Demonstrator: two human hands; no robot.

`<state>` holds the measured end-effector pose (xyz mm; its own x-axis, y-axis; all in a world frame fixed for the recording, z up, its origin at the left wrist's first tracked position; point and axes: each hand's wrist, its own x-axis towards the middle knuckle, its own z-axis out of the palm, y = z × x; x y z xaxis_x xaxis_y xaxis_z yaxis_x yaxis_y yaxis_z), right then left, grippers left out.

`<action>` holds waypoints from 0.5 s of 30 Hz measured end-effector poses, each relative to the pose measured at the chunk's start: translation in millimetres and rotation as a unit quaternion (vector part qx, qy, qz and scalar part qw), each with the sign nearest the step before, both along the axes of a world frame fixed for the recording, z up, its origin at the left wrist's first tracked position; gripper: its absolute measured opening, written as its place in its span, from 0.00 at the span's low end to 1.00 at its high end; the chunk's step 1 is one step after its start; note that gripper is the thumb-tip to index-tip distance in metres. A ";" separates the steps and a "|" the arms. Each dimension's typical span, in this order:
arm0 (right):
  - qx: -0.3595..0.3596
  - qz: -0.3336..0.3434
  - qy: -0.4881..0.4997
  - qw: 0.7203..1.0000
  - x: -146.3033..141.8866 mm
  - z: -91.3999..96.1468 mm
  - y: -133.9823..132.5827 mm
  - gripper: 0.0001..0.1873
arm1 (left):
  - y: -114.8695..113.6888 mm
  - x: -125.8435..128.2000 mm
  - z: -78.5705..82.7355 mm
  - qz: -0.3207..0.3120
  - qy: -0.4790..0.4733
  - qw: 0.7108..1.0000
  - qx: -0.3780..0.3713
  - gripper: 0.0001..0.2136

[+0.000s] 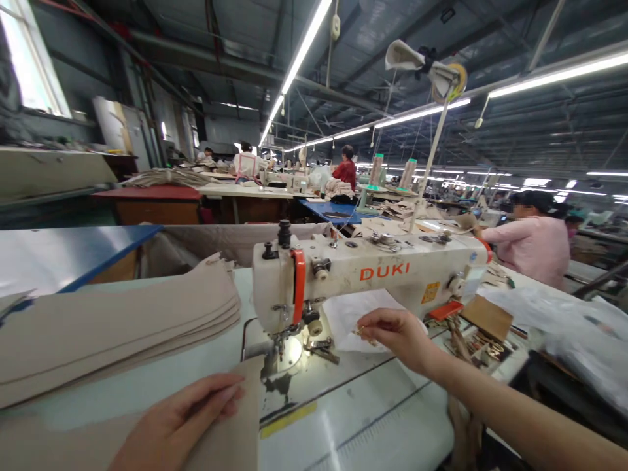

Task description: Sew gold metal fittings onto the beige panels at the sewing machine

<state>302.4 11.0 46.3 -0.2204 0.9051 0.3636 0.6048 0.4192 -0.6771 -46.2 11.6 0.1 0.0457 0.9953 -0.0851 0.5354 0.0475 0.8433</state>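
My left hand point(191, 415), its fingers closed, is on a beige fabric piece point(250, 399) at the left of the sewing machine's needle plate; the thumb and fingertips meet near its edge. The sewing machine point(338, 265) is white, with orange DUKI lettering, and its lamp lights the area round the presser foot point(282, 350). My right hand point(397, 333) pinches over a white sheet point(343, 317) that leans against the machine. Small gold-coloured metal pieces point(360, 330) show at its fingertips; their exact kind is too small to tell.
Stacked beige panels point(122, 320) lie on the left of the table. Beyond the machine's right end are an open cardboard box point(488, 317) with small metal parts and clear plastic point(579, 327). A co-worker in pink point(534, 242) sits at the right. Thread cones point(377, 173) stand behind.
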 end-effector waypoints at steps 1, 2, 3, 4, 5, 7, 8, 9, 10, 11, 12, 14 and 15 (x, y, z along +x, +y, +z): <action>-0.019 0.022 0.042 0.999 -10.0 -0.1 -5.9 0.16 | -5.9 6.2 9.7 -0.009 -0.020 1.000 -0.007 0.18; -0.051 0.047 0.100 0.993 -21.4 -0.9 -11.2 0.16 | -11.2 12.0 17.5 -0.027 -0.041 0.999 -0.012 0.17; -0.089 0.074 0.157 0.981 -34.0 -2.4 -15.7 0.16 | -15.9 17.3 23.1 -0.041 -0.063 0.997 -0.015 0.16; -0.128 0.099 0.207 0.965 -47.5 -4.6 -19.0 0.16 | -19.7 21.7 26.4 -0.055 -0.088 0.994 -0.016 0.14; -0.162 0.119 0.246 0.948 -61.3 -7.2 -21.1 0.16 | -22.7 25.0 27.5 -0.073 -0.114 0.991 -0.020 0.13; -0.202 0.145 0.280 0.927 -88.1 -13.0 -21.7 0.16 | -26.7 28.3 25.1 -0.104 -0.164 0.980 -0.033 0.12; -0.211 0.153 0.287 0.922 -100.1 -15.9 -20.3 0.15 | -28.0 28.5 22.7 -0.116 -0.184 0.975 -0.039 0.12; -0.211 0.157 0.289 0.920 -110.7 -18.8 -18.0 0.15 | -28.7 28.0 20.2 -0.123 -0.201 0.971 -0.044 0.12; -0.206 0.160 0.291 0.920 -119.7 -21.6 -15.3 0.15 | -29.1 27.1 18.0 -0.126 -0.214 0.968 -0.048 0.12; -0.197 0.161 0.294 0.921 -127.0 -24.3 -12.3 0.14 | -29.1 26.0 16.4 -0.124 -0.222 0.966 -0.051 0.12; -0.186 0.161 0.298 0.922 -132.7 -26.8 -9.4 0.13 | -28.8 24.8 15.3 -0.119 -0.227 0.965 -0.052 0.12; -0.176 0.157 0.311 0.920 -140.1 -31.7 -4.9 0.11 | -27.6 22.8 14.8 -0.104 -0.231 0.966 -0.051 0.11; -0.181 0.154 0.320 0.917 -142.2 -34.0 -3.4 0.11 | -26.9 22.0 15.1 -0.095 -0.230 0.967 -0.048 0.11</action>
